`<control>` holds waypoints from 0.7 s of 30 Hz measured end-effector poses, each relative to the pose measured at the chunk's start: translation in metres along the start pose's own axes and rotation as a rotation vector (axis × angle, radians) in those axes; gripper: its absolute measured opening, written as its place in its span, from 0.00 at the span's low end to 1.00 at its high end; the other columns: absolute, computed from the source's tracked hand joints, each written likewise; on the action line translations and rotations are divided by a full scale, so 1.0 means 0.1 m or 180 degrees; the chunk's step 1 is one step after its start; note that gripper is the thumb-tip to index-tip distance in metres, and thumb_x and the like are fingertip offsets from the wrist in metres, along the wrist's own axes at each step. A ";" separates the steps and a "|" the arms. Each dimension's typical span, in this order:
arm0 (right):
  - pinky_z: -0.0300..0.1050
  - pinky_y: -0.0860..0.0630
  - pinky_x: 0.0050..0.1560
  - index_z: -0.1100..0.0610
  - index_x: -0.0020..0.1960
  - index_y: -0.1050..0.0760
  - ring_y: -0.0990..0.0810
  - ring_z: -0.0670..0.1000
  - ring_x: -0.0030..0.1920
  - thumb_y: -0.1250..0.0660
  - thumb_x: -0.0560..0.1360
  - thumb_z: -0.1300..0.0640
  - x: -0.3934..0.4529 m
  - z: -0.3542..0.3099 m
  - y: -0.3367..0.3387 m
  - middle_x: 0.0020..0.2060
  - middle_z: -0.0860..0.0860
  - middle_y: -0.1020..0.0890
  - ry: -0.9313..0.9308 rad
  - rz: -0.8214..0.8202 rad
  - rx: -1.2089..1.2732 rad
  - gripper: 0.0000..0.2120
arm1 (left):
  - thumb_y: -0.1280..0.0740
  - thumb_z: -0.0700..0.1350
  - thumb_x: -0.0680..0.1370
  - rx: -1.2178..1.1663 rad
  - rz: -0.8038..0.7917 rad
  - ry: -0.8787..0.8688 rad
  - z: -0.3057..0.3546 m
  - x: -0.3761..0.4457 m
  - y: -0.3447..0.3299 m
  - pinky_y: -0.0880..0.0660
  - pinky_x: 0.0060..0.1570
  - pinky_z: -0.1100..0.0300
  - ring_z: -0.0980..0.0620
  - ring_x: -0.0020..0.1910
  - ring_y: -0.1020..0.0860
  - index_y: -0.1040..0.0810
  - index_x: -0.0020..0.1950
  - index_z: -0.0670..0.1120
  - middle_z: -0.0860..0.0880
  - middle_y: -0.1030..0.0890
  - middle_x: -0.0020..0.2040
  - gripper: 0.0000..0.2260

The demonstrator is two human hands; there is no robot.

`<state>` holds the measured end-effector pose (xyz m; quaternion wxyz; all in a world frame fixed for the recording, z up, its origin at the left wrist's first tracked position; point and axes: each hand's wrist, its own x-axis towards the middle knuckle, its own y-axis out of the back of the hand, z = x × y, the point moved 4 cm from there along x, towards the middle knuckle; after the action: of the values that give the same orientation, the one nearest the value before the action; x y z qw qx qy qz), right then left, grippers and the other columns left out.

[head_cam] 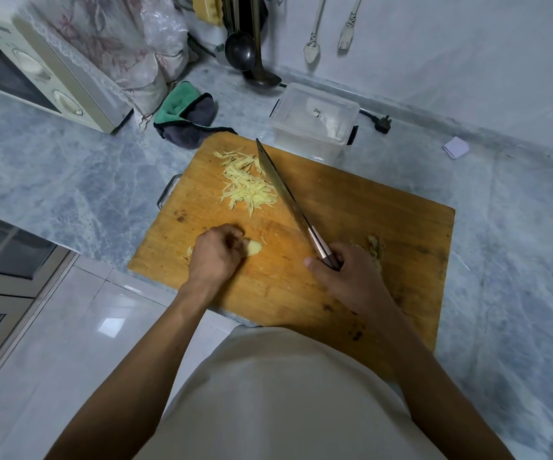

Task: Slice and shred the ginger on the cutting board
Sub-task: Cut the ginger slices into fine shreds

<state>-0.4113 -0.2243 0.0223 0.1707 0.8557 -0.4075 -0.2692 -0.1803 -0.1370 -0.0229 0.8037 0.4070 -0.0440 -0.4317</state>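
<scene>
While the right hand [345, 277] wraps its fingers around the dark handle of a long knife [288, 200], the blade runs diagonally away from the person, its tip pointing toward the far left corner of the cutting board [368, 234]. The blade is narrow, dark and patterned, with a copper-coloured collar where it meets the handle. Whether the edge touches the wood cannot be told.

The board is a rectangle of orange-brown wood, scarred and stained, with a metal handle on its left end. It lies on a grey, veined marble counter [69, 167].

The left hand [213, 254] is curled, its fingertips pinching a small, pale yellow ginger piece [254, 249] near the board's front left. The smooth, rounded stub sticks out to the right of the fingers, its long axis running roughly left to right.

Farther back, just left of the blade, lies a loose pile of ginger shreds [247, 185], thin, pale matchsticks mostly lying diagonally. Beside the right hand sits a clump of rough brownish ginger peel [376, 245].

Beyond the board stand a clear plastic lidded container [315, 117] and a crumpled green and grey cloth [185, 114]. A cream microwave [46, 74] sits at the far left.
</scene>
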 end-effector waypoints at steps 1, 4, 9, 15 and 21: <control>0.48 0.30 0.34 0.57 0.37 0.29 0.29 0.48 0.29 0.28 0.76 0.47 0.00 0.01 0.00 0.28 0.49 0.29 -0.0019 0.0009 0.0007 0.18 | 0.27 0.44 0.77 0.0117 -0.0003 -0.0028 -0.01 -0.01 -0.01 0.27 0.53 0.64 0.49 0.52 0.19 0.16 0.56 0.46 0.47 0.16 0.54 0.09; 0.52 0.28 0.34 0.55 0.36 0.30 0.28 0.49 0.29 0.27 0.76 0.47 0.00 -0.01 0.01 0.28 0.50 0.29 -0.0026 0.0005 0.0048 0.18 | 0.27 0.43 0.76 0.0313 -0.0002 0.0006 0.02 -0.04 -0.05 0.27 0.55 0.62 0.47 0.53 0.18 0.16 0.58 0.46 0.46 0.16 0.56 0.10; 0.60 0.21 0.40 0.61 0.40 0.27 0.26 0.51 0.31 0.27 0.76 0.48 -0.01 -0.07 0.03 0.30 0.51 0.28 -0.0069 0.0000 -0.0003 0.18 | 0.31 0.33 0.75 0.0371 -0.0397 -0.0514 0.16 -0.08 -0.21 0.32 0.55 0.69 0.48 0.56 0.20 0.15 0.55 0.44 0.46 0.16 0.56 0.13; 0.57 0.21 0.39 0.62 0.42 0.25 0.25 0.51 0.31 0.28 0.76 0.46 -0.01 -0.08 0.05 0.30 0.51 0.26 -0.0031 -0.0032 -0.0097 0.19 | 0.33 0.33 0.77 0.0045 0.0069 -0.0582 0.03 -0.14 0.05 0.31 0.60 0.66 0.52 0.54 0.23 0.16 0.59 0.46 0.49 0.20 0.56 0.14; 0.49 0.28 0.35 0.60 0.40 0.27 0.27 0.50 0.30 0.28 0.76 0.45 0.00 -0.05 -0.01 0.30 0.51 0.27 -0.0007 -0.0140 -0.0071 0.19 | 0.31 0.39 0.75 0.1097 0.0089 -0.0376 -0.42 -0.08 0.35 0.24 0.59 0.50 0.40 0.57 0.23 0.19 0.64 0.46 0.42 0.24 0.63 0.16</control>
<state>-0.4073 -0.2229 0.0259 0.1739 0.8623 -0.3857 -0.2783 -0.1441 -0.0950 -0.0242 0.7240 0.5120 -0.1702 -0.4297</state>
